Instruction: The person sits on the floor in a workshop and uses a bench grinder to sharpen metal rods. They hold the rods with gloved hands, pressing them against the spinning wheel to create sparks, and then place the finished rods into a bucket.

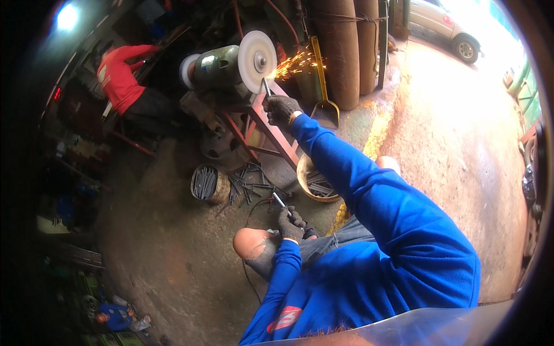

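Note:
My right hand (281, 108), in a dark glove, holds a thin metal rod (266, 87) with its tip against the white wheel (257, 53) of a green bench grinder (217, 66). Orange sparks (297, 62) fly off to the right. My left hand (290, 222), also gloved, rests near my bare knee (249, 240) and grips another short metal rod (279, 200) pointing up and left. Both sleeves are blue.
The grinder stands on a red metal frame (271, 132). A round can (206, 184) and a basin (314, 183) hold metal rods; more rods (245, 183) lie on the concrete floor. A yellow shovel (323, 92) leans on drums (340, 52). A person in red (118, 78) crouches at back left.

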{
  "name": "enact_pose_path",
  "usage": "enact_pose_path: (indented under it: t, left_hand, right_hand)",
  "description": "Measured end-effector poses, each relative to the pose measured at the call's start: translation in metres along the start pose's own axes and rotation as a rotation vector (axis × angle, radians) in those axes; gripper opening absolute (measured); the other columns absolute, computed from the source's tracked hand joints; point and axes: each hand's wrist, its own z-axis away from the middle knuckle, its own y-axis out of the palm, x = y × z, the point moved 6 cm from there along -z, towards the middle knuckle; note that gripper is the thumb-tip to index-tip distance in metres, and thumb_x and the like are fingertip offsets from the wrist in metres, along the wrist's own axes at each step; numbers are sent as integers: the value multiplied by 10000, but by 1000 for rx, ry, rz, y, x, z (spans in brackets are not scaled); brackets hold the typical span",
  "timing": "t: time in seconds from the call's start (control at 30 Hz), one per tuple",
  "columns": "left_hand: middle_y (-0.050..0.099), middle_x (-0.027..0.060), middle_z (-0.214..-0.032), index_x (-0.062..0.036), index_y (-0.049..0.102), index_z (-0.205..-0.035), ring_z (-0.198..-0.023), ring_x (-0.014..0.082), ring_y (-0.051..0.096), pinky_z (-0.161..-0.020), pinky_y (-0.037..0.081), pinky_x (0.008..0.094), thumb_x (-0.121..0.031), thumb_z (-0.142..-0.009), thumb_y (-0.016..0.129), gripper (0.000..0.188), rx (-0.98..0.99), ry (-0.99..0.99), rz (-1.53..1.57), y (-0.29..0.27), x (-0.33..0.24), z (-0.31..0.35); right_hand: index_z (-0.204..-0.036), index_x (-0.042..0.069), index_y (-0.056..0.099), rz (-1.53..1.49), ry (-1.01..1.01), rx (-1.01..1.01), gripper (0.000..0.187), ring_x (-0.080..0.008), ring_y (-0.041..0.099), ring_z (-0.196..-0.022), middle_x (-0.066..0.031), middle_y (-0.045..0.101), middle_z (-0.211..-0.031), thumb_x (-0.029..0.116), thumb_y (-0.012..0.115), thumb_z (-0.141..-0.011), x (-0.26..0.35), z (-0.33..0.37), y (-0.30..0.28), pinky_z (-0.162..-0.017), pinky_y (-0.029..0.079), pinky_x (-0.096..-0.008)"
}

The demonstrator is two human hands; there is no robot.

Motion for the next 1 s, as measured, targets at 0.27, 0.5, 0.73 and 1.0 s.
enact_pose_path:
  t: [0.27, 0.5, 0.73, 1.0]
  left_hand:
    - [416, -40, -552, -160, 575, -896, -414, 100, 330, -424, 282, 285, -407, -926, 523, 254, 3, 16, -1, -3, -1, 4]
    - [422, -40, -554, -166, 586, -891, -412, 101, 331, -421, 281, 288, -421, -923, 532, 263, 5, 11, 9, -3, -2, 3]
    - [423, -38, -554, -167, 585, -890, -408, 104, 333, -417, 284, 290, -415, -914, 550, 251, -31, 8, 43, -9, 0, 3]
    - [412, -43, -576, -166, 576, -901, -436, 97, 335, -436, 279, 273, -391, -925, 530, 231, 2, 0, -18, -5, 1, 7]
  right_hand:
    - [-796, 167, 507, -941, 394, -119, 88, -111, 432, -467, 25, 494, -633, 135, 521, -876, 20, 21, 42, -406, 344, -265]
    - [-854, 151, 509, -1133, 302, -74, 59, -117, 441, -488, 16, 497, -668, 168, 516, -909, 6, -5, 28, -426, 345, -267]
    - [-752, 127, 603, 1215, -239, -33, 126, -219, 622, -609, -52, 605, -665, 201, 571, -849, 49, -3, 36, -494, 446, -366]
    - [-953, -10, 696, 794, 341, -338, 308, -359, 689, -811, -201, 697, -908, 251, 660, -793, -3, 14, 4, -734, 551, -397]
